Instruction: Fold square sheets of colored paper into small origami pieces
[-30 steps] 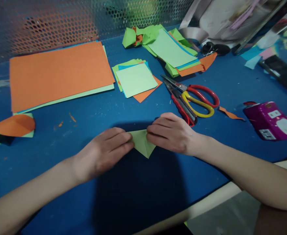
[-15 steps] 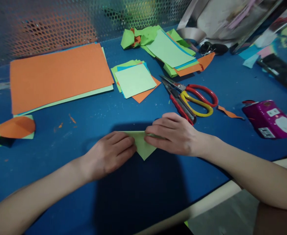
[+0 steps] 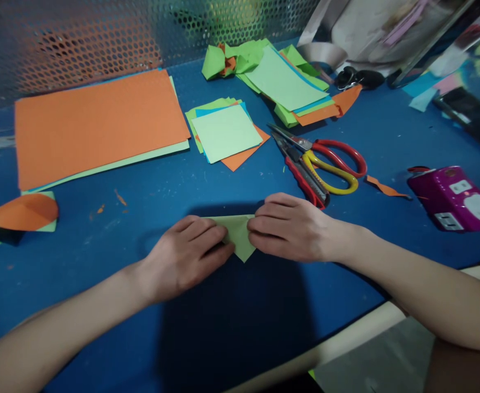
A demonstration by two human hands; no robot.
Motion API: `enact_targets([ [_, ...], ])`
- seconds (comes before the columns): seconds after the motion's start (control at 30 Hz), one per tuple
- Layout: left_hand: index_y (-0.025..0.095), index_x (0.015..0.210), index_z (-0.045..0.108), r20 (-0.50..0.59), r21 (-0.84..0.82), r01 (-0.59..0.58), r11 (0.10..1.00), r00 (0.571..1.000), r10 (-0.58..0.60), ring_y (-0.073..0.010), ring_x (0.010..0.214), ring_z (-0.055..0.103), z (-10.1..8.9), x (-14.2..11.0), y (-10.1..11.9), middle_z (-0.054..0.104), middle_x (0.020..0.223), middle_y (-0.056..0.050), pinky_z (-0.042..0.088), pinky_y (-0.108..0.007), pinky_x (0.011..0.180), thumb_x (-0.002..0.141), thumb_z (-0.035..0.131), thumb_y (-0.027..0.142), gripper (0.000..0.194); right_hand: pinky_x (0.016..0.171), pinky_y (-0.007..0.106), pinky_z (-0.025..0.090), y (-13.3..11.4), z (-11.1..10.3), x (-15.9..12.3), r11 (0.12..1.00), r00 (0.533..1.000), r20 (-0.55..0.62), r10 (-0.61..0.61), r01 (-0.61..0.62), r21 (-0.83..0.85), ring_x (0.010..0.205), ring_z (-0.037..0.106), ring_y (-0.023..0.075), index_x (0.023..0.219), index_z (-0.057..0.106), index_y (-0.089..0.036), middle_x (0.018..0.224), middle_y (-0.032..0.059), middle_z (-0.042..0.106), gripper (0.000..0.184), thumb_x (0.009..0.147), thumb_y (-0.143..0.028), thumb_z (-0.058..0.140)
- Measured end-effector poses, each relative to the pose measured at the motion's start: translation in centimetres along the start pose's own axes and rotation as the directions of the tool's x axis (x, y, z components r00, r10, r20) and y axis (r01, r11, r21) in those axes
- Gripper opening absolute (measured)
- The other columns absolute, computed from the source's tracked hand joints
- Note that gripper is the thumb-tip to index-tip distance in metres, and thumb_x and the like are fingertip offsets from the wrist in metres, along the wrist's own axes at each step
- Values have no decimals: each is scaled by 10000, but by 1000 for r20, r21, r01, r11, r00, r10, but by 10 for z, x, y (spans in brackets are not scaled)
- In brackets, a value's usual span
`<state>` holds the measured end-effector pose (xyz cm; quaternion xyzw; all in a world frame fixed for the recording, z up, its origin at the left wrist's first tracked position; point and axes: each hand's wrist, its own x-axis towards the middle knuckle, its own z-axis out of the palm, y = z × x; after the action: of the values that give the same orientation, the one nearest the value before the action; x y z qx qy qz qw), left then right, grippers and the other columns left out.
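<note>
Paper [image 3: 243, 236] check. Where is it, relative to the scissors [image 3: 304, 145]?

Left of them and nearer the wearer, on the blue tabletop [image 3: 100, 245]. Pale green, folded: straight edge faces away from the wearer, point faces toward. Ends run under the hands, so can't tell the full outline.

How'll it handle?

My read: next to no weight, bendy, but stiff enough to keep a crease. Matte face, so shouldn't slip much. Drop-proof, though a hard grip could tear it or add stray creases. I'd hold it lightly by the folded edge, near both ends. The tip probably buckles first, so not there.

Fingers?

Left hand [image 3: 188, 254]: curled and bunched, hardly any gap, holding the left part. Right hand [image 3: 289, 228]: same, tips on the right part. Thumbs out of sight, so can't tell pinch force.

Pose?

Both palms down, low over the table, tips facing each other across a small gap. Left forearm angles in well apart from the scissors, on their left and nearer the wearer. Right forearm passes on the wearer's side of the scissors; right knuckles sit near them, not touching.
</note>
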<state>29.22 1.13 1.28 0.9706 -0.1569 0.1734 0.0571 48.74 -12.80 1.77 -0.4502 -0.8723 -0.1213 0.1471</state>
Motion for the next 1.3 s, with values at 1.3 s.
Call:
enact_targets([
  [1.3,226,992,646,47,35,-18,999,999,16,-201,849,610,2,3,12,689,932,-35,408,-358,768,859,548,327,194,633,283,396,-4,6,-6,999,999,0,41,-41,-24,789,536,162,856,641,-144,844,39,645,138,887,-149,506],
])
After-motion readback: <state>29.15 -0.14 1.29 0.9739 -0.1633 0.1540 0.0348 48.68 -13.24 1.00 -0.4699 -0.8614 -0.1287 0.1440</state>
